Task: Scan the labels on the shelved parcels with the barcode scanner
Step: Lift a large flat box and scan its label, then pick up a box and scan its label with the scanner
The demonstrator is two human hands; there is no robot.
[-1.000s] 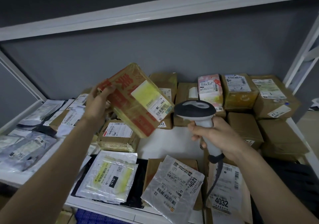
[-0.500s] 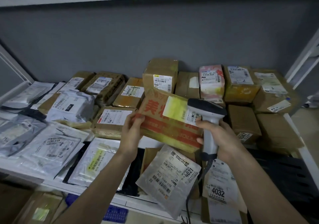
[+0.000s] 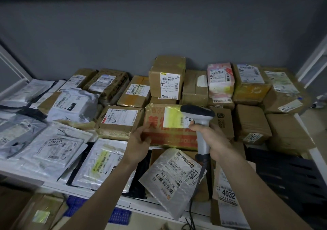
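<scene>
The right hand (image 3: 213, 139) curls its fingers round the handle of the grey-and-white pistol-shaped barcode scanner (image 3: 200, 121), forearm coming up from the lower right; the scanner's dark head tilts left and sits over the right end of the white and yellow label (image 3: 174, 119) on a brown cardboard parcel with red print (image 3: 166, 134). The left hand (image 3: 139, 142) grips that parcel's near left corner, thumb on top and fingers partly hidden beneath, the forearm rising from the lower middle. The parcel lies flat on the white shelf (image 3: 177, 206), among other brown cartons at the back and right, just beside a labelled carton (image 3: 120, 121) on its left. A crinkled silver plastic mailer marked 4021 (image 3: 174, 180) overhangs the shelf's front edge below the hands; grey mailers (image 3: 51, 151) cover the left part
</scene>
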